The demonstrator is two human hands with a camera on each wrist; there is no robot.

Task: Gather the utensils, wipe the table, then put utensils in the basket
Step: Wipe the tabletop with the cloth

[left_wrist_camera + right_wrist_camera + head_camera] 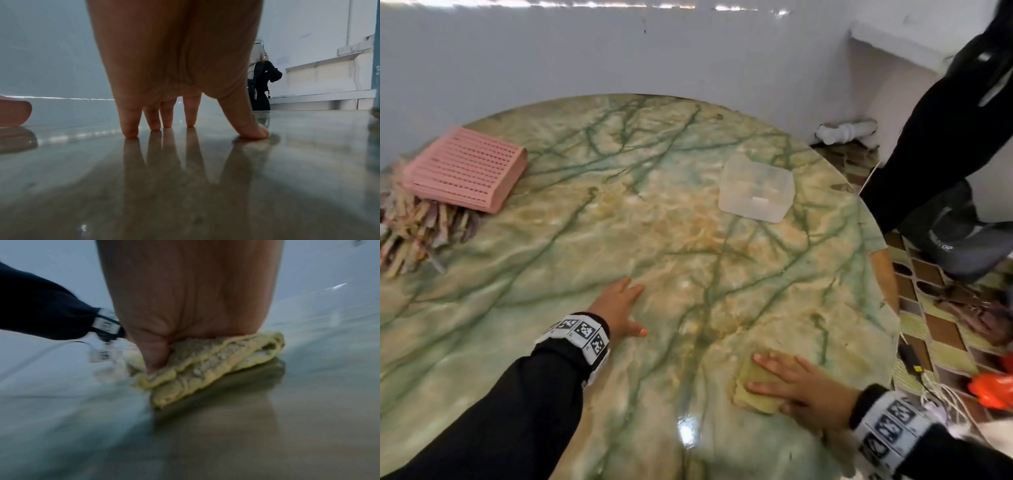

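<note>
Soft, even daylight fills the room. Glare spots gleam on the polished table [688, 431], which mirrors the fingers [131, 123]. The right wrist view smears with motion blur; the head view's edges bow.

Round desk [688, 240], glossy green-veined marble top with glare spots. White wall [619, 51] curving behind it, 9 to 1 o'clock. Floor [941, 339] at 3 o'clock: brown and green diamond tiles, cables lying on it. White pipe [846, 132] at the wall base, 1 o'clock. White ledge [893, 44] at 2 o'clock. Bystander's dark trouser leg [945, 130] beside the desk edge.
</note>
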